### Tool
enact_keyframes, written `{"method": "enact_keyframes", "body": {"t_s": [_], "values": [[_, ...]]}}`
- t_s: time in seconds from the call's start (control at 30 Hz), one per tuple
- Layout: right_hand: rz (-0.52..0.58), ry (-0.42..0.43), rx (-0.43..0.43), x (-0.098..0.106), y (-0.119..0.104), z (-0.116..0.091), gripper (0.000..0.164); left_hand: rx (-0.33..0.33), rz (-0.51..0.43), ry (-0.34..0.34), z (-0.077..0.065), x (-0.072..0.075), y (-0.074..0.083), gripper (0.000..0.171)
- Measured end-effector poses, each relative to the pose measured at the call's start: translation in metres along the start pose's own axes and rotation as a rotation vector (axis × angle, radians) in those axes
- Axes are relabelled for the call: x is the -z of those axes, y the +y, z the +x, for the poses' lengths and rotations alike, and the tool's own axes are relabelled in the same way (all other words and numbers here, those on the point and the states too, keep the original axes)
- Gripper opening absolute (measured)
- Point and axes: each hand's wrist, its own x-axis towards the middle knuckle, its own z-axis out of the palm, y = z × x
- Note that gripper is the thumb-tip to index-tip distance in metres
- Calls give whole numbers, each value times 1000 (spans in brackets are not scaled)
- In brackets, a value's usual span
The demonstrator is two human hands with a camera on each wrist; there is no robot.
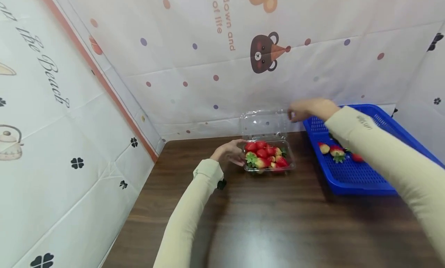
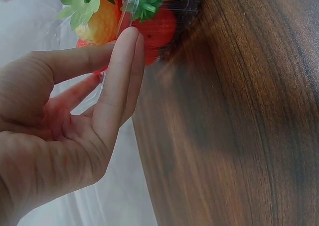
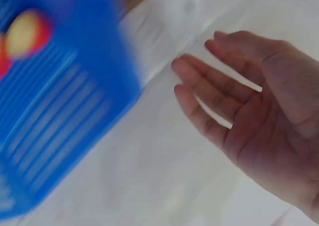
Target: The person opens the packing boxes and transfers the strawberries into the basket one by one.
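A clear plastic clamshell box (image 1: pixel 292 168) full of strawberries (image 1: pixel 263 153) sits on the table with its lid (image 1: pixel 263 125) standing raised at the back. My left hand (image 1: pixel 232 151) is at the box's left side, its fairly straight fingers (image 2: pixel 119 81) touching the clear wall. Leafy green tops and red fruit show just beyond those fingertips in the left wrist view. My right hand (image 1: pixel 309 109), blurred in the head view, is raised between the lid and the blue basket (image 1: pixel 332 179). In the right wrist view its palm is bare and its fingers (image 3: pixel 214 81) are loosely extended.
Several strawberries (image 1: pixel 337 152) lie in the blue basket, partly covered by my right sleeve (image 1: pixel 379 144). Behind the dark wooden table (image 1: pixel 264 221) hangs a white printed sheet (image 1: pixel 208 59), which stands close behind the raised lid.
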Motion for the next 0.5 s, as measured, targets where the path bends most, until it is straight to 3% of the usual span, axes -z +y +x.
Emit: {"method": "enact_keyframes", "body": {"t_s": [0.17, 0.27, 0.5], "values": [[71, -61, 84, -25, -53, 50, 26, -6, 12, -1, -1, 3, 0, 80], [89, -110, 77, -42, -72, 71, 29, -1, 13, -2, 0, 4, 0, 81], [7, -108, 2, -66, -80, 92, 26, -3, 20, -13, 2, 3, 2, 82]]}}
